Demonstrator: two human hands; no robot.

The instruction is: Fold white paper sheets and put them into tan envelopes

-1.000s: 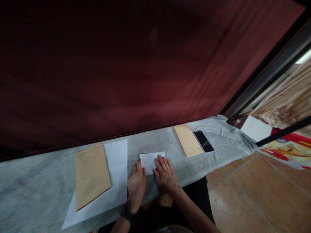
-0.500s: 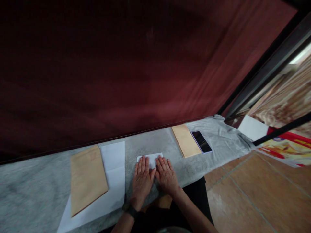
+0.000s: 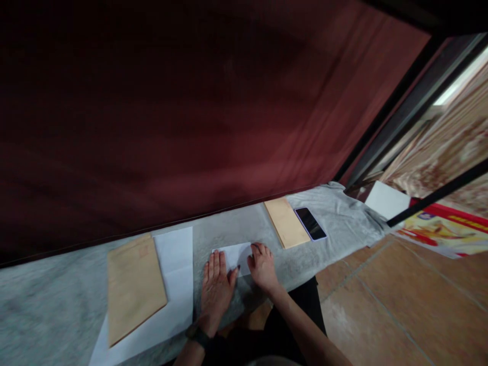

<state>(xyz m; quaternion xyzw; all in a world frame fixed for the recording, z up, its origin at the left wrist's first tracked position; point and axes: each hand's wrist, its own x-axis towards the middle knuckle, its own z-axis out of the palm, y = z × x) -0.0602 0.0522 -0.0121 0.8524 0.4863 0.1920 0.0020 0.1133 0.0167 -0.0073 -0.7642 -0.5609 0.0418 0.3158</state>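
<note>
A small folded sheet of white paper [image 3: 240, 253] lies on the grey cloth in front of me. My left hand [image 3: 216, 287] rests flat over its left part, fingers stretched out and thumb reaching onto the lower edge. At the paper's right edge, my right hand [image 3: 264, 268] has its fingers curled and seems to pinch the upper right corner; the fingertips are partly hidden. To the left, a brown paper envelope [image 3: 135, 284] lies on larger white sheets [image 3: 179, 290].
Right of my hands lie a stack of tan envelopes [image 3: 287, 223] and a phone [image 3: 310, 223] with a pale purple case. A grey cloth [image 3: 343, 213] covers the narrow surface, with a dark red panel [image 3: 229, 127] behind it. A colourful box [image 3: 446, 229] stands on the tiled floor.
My right hand has gone from lying flat to curled fingers at the paper's right edge. More of the paper shows between my hands. The view has shifted slightly.
</note>
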